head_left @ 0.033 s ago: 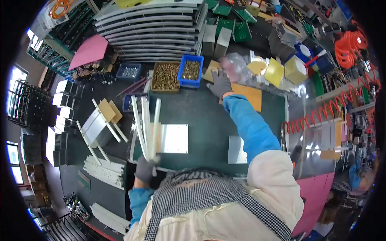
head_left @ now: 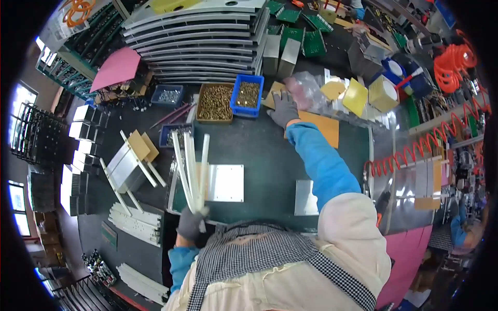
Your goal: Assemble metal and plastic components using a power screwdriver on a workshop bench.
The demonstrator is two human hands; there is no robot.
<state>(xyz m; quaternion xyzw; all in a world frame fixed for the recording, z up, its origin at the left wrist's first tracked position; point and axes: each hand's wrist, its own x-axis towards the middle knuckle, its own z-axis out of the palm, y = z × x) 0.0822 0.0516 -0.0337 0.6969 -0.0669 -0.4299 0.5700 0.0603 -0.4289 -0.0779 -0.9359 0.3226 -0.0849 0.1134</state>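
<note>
Daylight glares through windows (head_left: 23, 99) at left as bright, even light falls across the dark worktable (head_left: 264, 147). White strips (head_left: 191, 166) and a metal plate (head_left: 229, 183) gleam; fisheye distortion bows the far panels (head_left: 194, 45), details softening toward the black rim.

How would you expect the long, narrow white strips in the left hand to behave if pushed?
The white strips probably feel stiff, running almost straight from the left hand. They may shift separately, since their far ends fan apart. They seem light: one hand grips several.

Left hand (head_left: 191, 224) around white strips (head_left: 192, 171)
</note>
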